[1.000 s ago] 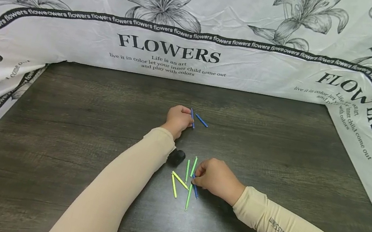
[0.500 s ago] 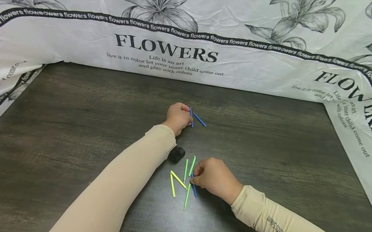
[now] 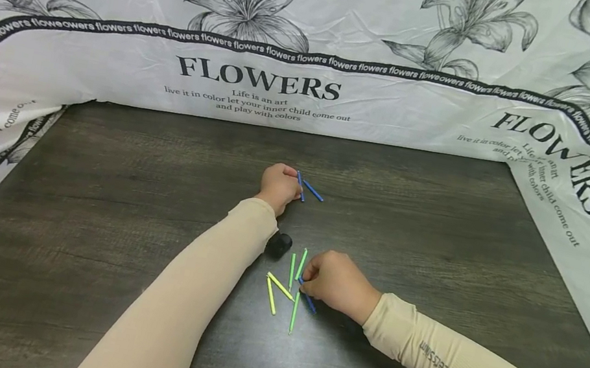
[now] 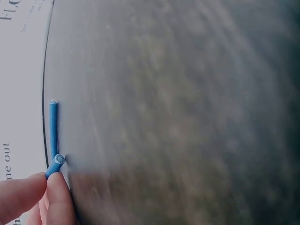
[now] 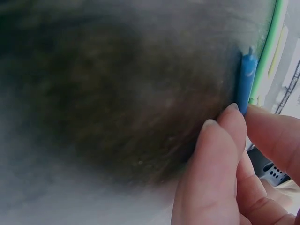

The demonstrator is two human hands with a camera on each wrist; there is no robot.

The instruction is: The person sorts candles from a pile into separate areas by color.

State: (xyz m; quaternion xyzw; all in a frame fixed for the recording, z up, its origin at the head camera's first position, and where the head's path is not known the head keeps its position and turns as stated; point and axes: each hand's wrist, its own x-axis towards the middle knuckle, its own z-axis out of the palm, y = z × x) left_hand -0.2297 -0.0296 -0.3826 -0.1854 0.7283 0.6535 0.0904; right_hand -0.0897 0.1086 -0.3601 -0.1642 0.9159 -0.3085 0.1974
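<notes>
My left hand (image 3: pixel 278 186) pinches a thin blue candle (image 3: pixel 300 186) between thumb and fingers at the far middle of the table. Just right of it lies a second blue candle (image 3: pixel 313 191), slanting; in the left wrist view their ends look close together. Nearer the front, my right hand (image 3: pixel 339 284) pinches another blue candle (image 3: pixel 310 302), whose wick end shows in the right wrist view (image 5: pixel 246 82). Beside its fingers lie several green candles, one upright in line (image 3: pixel 293 315). Two yellow candles (image 3: pixel 271 298) form a slanted pair to their left.
A black wrist camera (image 3: pixel 279 245) sits under the left sleeve, close to the green candles. The dark wooden table (image 3: pixel 158 153) is bordered at the back and sides by a white cloth (image 3: pixel 401 117) with flower prints.
The blue candle in my right hand has swung, its near end turning a little to the right. Both hands otherwise hold nearly still; the head view has shifted slightly.
</notes>
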